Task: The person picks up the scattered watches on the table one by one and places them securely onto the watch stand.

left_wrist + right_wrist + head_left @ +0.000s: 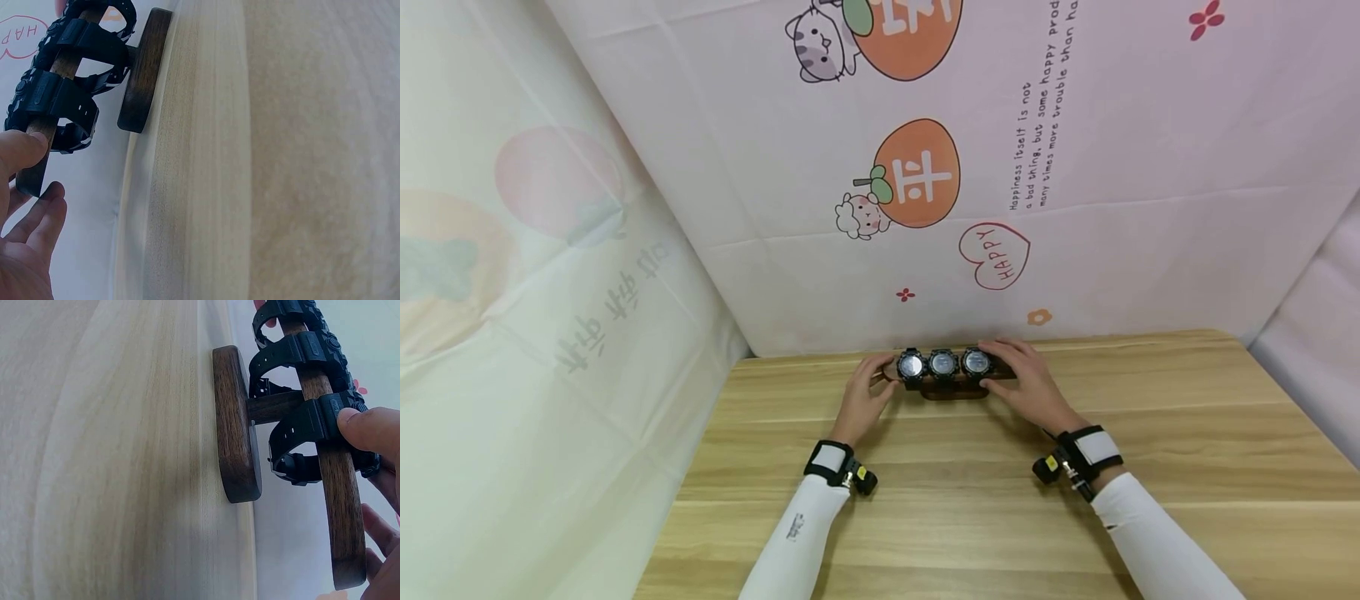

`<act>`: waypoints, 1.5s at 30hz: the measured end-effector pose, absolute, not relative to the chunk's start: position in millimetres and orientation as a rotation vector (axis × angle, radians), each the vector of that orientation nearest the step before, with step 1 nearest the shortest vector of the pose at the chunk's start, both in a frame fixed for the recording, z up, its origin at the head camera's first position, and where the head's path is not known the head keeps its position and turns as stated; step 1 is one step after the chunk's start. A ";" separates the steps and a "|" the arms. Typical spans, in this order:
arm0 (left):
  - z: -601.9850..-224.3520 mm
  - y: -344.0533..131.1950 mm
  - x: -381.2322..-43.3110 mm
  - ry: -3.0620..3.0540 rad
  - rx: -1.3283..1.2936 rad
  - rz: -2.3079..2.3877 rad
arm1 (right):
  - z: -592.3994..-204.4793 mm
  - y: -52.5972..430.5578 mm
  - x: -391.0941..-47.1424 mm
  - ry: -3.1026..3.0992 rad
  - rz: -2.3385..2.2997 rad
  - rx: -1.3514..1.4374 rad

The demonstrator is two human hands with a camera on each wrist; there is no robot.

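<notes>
Three black digital watches are strapped side by side along the bar of a dark wooden watch stand [955, 393]. In the head view, the left watch [912, 367], middle watch [943, 364] and right watch [977, 362] show round faces turned up. My left hand [859, 404] holds the bar's left end, its thumb [28, 150] on the wood beside the left watch. At the other side, my right hand [1030, 387] grips the right watch, with the thumb [359, 428] pressed on its strap. The bar's right end [344, 525] sticks out past that watch.
The stand's base [234, 425] sits at the back edge of the wood-grain table [947, 500]. Right behind it hangs a printed white cloth [805, 267]. Another pale cloth [550, 333] hangs along the left side. Each wrist wears a strapped-on camera.
</notes>
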State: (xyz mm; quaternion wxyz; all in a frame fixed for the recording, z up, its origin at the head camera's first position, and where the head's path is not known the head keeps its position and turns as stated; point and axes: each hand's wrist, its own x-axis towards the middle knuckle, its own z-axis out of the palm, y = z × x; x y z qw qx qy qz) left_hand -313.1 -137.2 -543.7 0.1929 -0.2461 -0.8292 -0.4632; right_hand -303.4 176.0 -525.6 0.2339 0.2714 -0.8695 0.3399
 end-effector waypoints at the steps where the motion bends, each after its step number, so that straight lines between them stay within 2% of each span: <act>1: -544.3 -136.8 -313.1 -2.313 -0.692 -1.303 | -525.8 175.9 -303.2 -2.389 0.933 0.746; 31: -548.6 -145.7 -303.4 -2.422 -0.711 -1.280 | -524.8 190.5 -300.4 -2.427 0.926 0.780; 38: -545.2 -149.2 -295.3 -2.388 -0.712 -1.284 | -516.6 201.1 -291.3 -2.415 0.969 0.753; 45: -543.9 -150.9 -283.4 -2.458 -0.606 -1.195 | -512.0 208.8 -280.4 -2.419 1.032 0.742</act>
